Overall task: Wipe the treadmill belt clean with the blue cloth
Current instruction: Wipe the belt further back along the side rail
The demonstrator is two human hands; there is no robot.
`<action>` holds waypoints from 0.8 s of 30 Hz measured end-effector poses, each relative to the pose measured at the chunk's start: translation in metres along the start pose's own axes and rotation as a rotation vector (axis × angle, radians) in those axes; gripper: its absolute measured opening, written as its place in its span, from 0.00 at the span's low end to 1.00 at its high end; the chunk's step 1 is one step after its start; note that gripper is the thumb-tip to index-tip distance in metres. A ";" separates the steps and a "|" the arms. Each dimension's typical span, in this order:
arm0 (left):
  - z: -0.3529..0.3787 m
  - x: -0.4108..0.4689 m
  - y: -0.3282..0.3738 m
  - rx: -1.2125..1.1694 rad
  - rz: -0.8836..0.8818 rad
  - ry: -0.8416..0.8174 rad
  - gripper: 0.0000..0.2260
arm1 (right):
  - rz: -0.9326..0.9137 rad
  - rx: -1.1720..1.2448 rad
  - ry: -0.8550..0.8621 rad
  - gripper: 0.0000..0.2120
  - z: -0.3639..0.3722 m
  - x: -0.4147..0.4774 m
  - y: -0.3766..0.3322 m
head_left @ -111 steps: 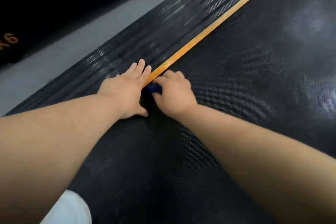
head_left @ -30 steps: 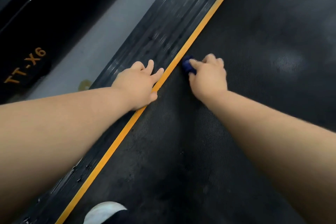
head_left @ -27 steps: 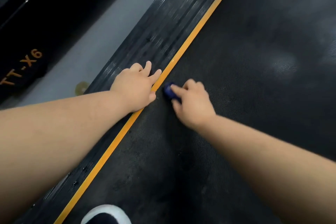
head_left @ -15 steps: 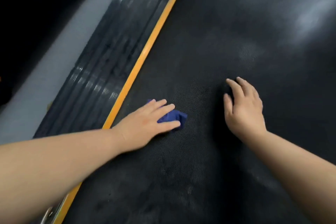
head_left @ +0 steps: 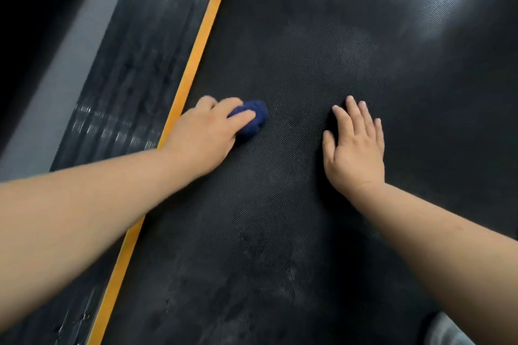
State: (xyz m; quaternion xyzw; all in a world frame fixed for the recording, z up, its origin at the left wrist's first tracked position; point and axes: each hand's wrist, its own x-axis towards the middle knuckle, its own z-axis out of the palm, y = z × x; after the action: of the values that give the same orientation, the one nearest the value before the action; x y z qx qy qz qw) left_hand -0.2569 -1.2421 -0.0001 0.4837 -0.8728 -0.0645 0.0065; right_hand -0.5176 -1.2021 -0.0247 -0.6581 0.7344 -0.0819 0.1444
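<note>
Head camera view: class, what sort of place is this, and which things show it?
Probably a gym or home workout room. The wide black textured treadmill belt, the orange strip along its edge and the ribbed black side rail beside grey floor show it.

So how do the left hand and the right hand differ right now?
The left hand curls round the bunched blue cloth; the right hand holds nothing. The left hand's fingers are bent, the right hand's straight and flat. The left hand sits beside the orange strip, the right hand nearer the middle of the treadmill belt. Both rest on it.
</note>
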 end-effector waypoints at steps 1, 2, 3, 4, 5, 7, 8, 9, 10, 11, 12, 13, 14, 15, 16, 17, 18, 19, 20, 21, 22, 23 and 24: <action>-0.002 0.019 0.001 -0.052 -0.064 -0.006 0.20 | 0.004 -0.002 0.000 0.23 0.000 0.001 0.000; -0.005 0.036 0.003 -0.093 -0.127 -0.025 0.20 | 0.006 -0.005 0.002 0.23 0.001 0.001 0.001; -0.006 0.049 0.005 -0.126 -0.163 -0.056 0.19 | 0.005 -0.010 0.003 0.23 0.001 0.001 0.002; -0.006 0.052 0.009 -0.148 -0.152 -0.095 0.18 | 0.001 -0.012 -0.001 0.23 0.001 0.001 0.002; -0.005 0.046 0.014 -0.164 -0.092 -0.120 0.16 | -0.002 -0.011 -0.005 0.23 0.002 0.001 0.002; 0.001 0.012 0.032 -0.176 0.120 -0.138 0.13 | 0.000 -0.001 -0.003 0.23 0.001 0.002 0.001; 0.004 -0.010 0.040 -0.206 0.214 -0.149 0.14 | 0.001 0.005 0.000 0.23 0.002 0.002 0.001; 0.003 -0.027 0.044 -0.237 0.277 -0.172 0.16 | 0.001 0.010 0.004 0.23 0.001 0.002 0.002; 0.004 -0.032 0.040 -0.236 0.327 -0.188 0.16 | -0.002 0.013 0.007 0.23 0.001 0.002 0.002; 0.005 -0.026 0.032 -0.213 0.367 -0.177 0.15 | -0.004 0.015 0.010 0.23 0.002 0.002 0.003; 0.003 -0.013 0.025 -0.167 0.354 -0.160 0.15 | -0.009 0.019 0.009 0.23 0.002 0.002 0.004; 0.000 0.004 0.018 -0.134 0.271 -0.121 0.15 | -0.016 0.025 0.007 0.23 0.003 0.002 0.004; -0.003 0.024 0.011 -0.112 0.125 -0.067 0.15 | -0.019 0.036 0.008 0.22 0.003 0.002 0.004; -0.005 0.042 0.008 -0.116 -0.024 -0.029 0.15 | -0.017 0.056 0.011 0.22 0.002 0.002 0.004; -0.005 0.055 0.010 -0.145 -0.135 -0.027 0.14 | -0.013 0.087 0.021 0.21 0.000 0.004 0.004; -0.003 0.061 0.018 -0.165 -0.153 -0.048 0.13 | -0.011 0.125 0.044 0.19 -0.003 0.008 0.006; -0.001 0.058 0.030 -0.163 -0.099 -0.072 0.12 | -0.016 0.154 0.076 0.19 -0.007 0.015 0.009; 0.003 0.046 0.043 -0.162 -0.006 -0.094 0.14 | -0.021 0.168 0.104 0.18 -0.012 0.023 0.013; 0.008 0.028 0.056 -0.180 0.097 -0.101 0.16 | -0.022 0.169 0.115 0.19 -0.018 0.033 0.018; 0.008 0.006 0.066 -0.220 0.183 -0.115 0.18 | -0.020 0.159 0.110 0.19 -0.024 0.042 0.023; 0.009 -0.008 0.068 -0.247 0.249 -0.136 0.18 | -0.023 0.137 0.093 0.19 -0.029 0.052 0.030; 0.007 -0.009 0.063 -0.252 0.319 -0.139 0.18 | -0.042 0.099 0.068 0.19 -0.031 0.058 0.037; 0.006 0.002 0.052 -0.223 0.351 -0.157 0.17 | -0.081 0.048 0.042 0.20 -0.032 0.061 0.043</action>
State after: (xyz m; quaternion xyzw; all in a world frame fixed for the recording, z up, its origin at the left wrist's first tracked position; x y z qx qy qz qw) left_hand -0.3023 -1.2158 0.0003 0.3141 -0.9290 -0.1957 0.0033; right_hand -0.5739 -1.2601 -0.0145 -0.6817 0.7080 -0.1188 0.1414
